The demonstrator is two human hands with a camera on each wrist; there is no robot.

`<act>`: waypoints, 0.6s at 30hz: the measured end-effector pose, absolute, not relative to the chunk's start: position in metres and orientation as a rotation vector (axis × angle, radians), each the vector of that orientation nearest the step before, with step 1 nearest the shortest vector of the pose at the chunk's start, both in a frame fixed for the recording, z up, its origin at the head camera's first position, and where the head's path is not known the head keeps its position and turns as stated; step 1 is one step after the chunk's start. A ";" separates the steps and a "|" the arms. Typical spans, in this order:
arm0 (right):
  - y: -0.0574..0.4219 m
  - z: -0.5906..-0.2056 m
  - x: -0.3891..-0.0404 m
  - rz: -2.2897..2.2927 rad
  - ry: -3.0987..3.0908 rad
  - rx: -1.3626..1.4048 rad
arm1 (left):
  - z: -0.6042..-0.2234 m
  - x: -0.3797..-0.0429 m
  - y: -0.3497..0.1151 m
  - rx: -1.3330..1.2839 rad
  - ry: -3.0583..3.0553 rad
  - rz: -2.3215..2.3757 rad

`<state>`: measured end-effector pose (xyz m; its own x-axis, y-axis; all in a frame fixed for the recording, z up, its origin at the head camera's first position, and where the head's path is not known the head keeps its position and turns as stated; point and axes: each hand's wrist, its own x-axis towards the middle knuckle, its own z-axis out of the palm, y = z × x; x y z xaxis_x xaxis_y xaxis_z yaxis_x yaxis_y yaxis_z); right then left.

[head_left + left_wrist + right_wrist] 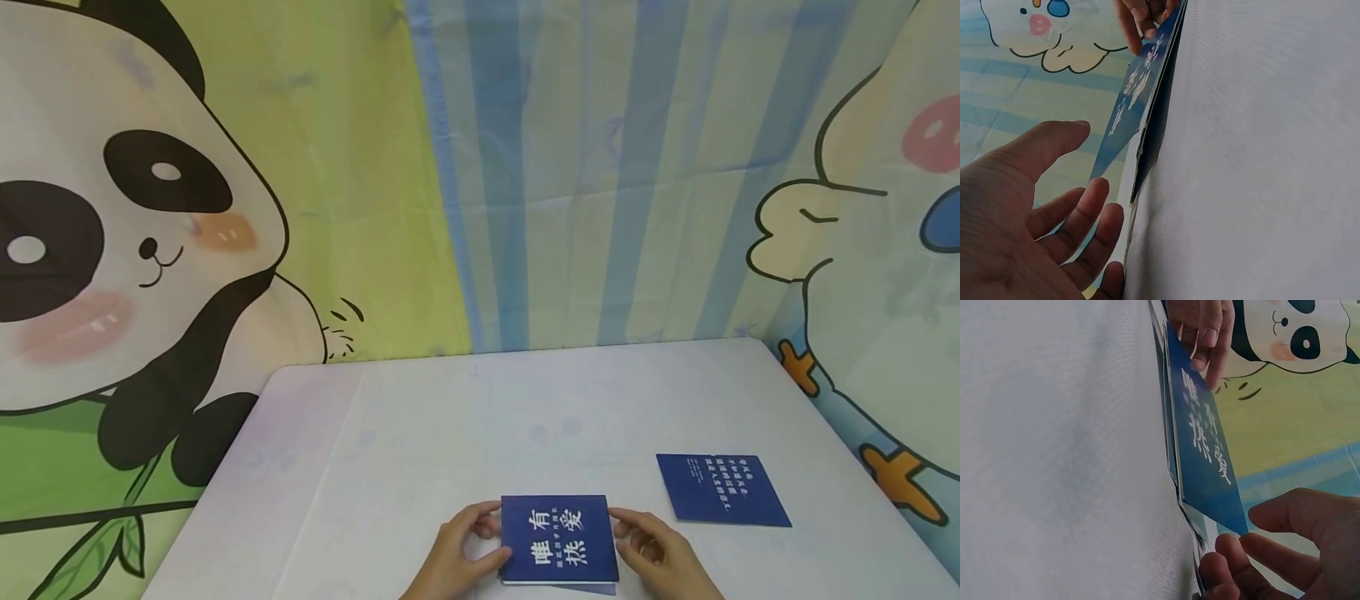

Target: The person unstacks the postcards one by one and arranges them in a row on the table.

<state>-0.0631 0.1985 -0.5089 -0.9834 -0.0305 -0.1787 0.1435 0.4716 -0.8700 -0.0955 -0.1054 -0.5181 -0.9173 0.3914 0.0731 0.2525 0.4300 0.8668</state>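
Observation:
A dark blue card (pixel 558 542) with white Chinese characters lies face up at the table's near edge. Under its front edge shows a strip of a lighter blue card (pixel 596 588). My left hand (pixel 457 554) is at its left side, thumb at the lower corner and a finger by the upper one. In the left wrist view the thumb stands well apart from the loosely bent fingers (pixel 1100 190). On the opposite side, my right hand (pixel 660 554) has its index fingertip at the card's upper right corner. Its thumb (pixel 1272 512) is near a corner in the right wrist view.
Another dark blue card (pixel 723 490) with smaller white writing lies farther back on the right of the white table (pixel 420 433). Behind the table hangs a printed cloth (pixel 555 167) with a panda on the left and stripes in the middle.

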 end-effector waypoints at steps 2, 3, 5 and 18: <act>0.198 -0.509 -0.064 -1.539 2.531 0.118 | -0.518 -0.096 -0.105 0.574 2.516 1.537; 0.198 -0.509 -0.064 -1.550 2.525 0.119 | -0.517 -0.096 -0.105 0.579 2.509 1.553; 0.198 -0.509 -0.064 -1.584 2.502 0.122 | -0.518 -0.096 -0.104 0.606 2.504 1.579; 0.208 -0.511 -0.066 -1.721 2.383 -0.145 | -0.526 -0.103 -0.100 0.848 2.487 1.605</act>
